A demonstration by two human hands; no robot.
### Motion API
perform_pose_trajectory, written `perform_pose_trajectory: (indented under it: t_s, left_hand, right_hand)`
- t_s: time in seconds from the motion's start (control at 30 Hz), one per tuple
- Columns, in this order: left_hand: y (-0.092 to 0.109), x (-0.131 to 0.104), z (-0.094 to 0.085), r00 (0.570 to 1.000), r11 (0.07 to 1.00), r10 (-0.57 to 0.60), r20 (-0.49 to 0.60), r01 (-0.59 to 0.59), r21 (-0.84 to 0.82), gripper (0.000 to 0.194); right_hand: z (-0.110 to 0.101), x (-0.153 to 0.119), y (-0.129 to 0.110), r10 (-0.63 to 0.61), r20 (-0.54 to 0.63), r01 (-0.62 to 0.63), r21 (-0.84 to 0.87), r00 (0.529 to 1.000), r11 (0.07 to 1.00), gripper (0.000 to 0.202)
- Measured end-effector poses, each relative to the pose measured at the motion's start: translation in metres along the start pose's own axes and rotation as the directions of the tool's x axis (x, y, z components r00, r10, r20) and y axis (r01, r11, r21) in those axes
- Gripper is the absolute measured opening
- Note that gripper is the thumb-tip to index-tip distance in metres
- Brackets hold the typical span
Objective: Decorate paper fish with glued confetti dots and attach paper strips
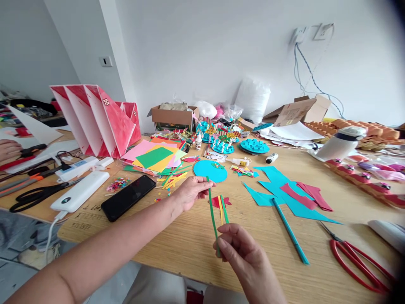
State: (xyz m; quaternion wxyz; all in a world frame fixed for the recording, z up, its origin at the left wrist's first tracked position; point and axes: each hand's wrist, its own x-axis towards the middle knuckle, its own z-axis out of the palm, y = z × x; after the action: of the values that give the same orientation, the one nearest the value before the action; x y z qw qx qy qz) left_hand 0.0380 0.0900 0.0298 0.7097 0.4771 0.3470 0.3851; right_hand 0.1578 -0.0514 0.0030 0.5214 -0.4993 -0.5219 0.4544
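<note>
My left hand (193,193) pinches the upper end of a narrow green paper strip (212,207). Lower down, my right hand (243,253) closes its thumb and fingers on the strip's other end. A yellow strip (221,211) and a second green strip (225,211) reach down to my right fingers; whether they are held or lie behind is unclear. Behind the strips lies a red paper fish (216,201). Just beyond my left hand is a blue paper disc (207,171) with a small decorated piece on it.
To the right lie blue paper scraps (274,185), a blue pen (291,234) and red-handled scissors (354,261). A phone (128,197), coloured paper sheets (155,157) and a white power bank (80,192) are at left. Another person's hand (9,151) shows at the far left.
</note>
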Motion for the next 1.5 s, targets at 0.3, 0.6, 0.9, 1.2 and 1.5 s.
perform_pose_trajectory:
  t_s: [0.3, 0.6, 0.9, 1.2, 1.5]
  left_hand:
    - [0.004, -0.017, 0.012, 0.987, 0.992, -0.123, 0.102, 0.125, -0.010, 0.028]
    - [0.002, -0.024, 0.020, 0.976, 0.990, -0.135, 0.173, 0.138, -0.004, 0.024]
    - [0.000, -0.011, 0.017, 0.980, 0.976, -0.144, 0.136, 0.119, 0.180, 0.033]
    - [-0.010, 0.019, 0.011, 0.997, 0.879, 0.047, 0.060, -0.070, 0.471, 0.019]
    - [-0.017, 0.044, 0.002, 0.984, 0.700, 0.101, 0.145, -0.174, 0.692, 0.008]
  right_hand:
    - [-0.035, 0.004, 0.007, -0.660, 0.197, 0.481, -0.830, 0.725, 0.282, 0.022]
    - [-0.026, 0.010, 0.004, -0.603, 0.449, 0.637, -0.760, 0.660, 0.131, 0.025]
    - [-0.027, 0.012, 0.000, -0.636, 0.369, 0.619, -0.753, 0.678, 0.223, 0.023]
    - [-0.028, 0.026, 0.006, -0.529, 0.340, 0.529, -0.809, 0.777, 0.257, 0.020]
    - [-0.031, 0.029, 0.007, -0.399, 0.331, 0.462, -0.836, 0.855, 0.296, 0.019]
